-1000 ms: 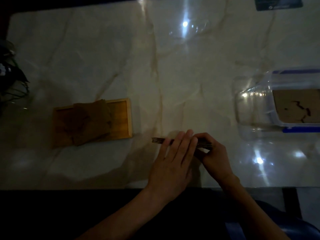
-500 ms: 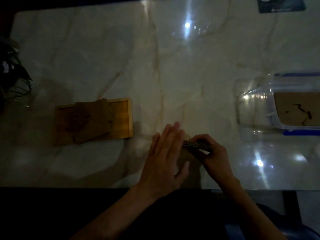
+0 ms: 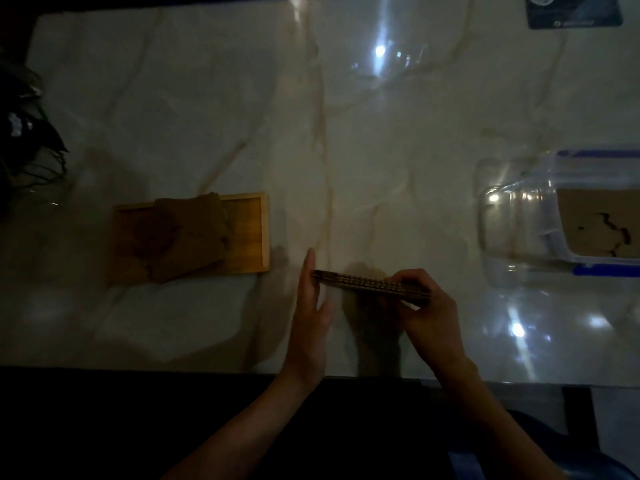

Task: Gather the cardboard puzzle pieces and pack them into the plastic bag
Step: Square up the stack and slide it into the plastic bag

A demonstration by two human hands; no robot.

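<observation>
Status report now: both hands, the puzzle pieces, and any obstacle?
Right hand grips stack of cardboard pieces edge-on. Left hand open, flat against stack's left end. Plastic bag lies to the right; nothing between.

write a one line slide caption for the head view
Right hand holds a stack of cardboard puzzle pieces edge-on above the marble table while the flat left hand squares its end.

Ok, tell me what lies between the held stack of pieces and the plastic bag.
Nothing visible: only bare table separates the stack, pinched in the right hand, from the bag's end at right.
</observation>
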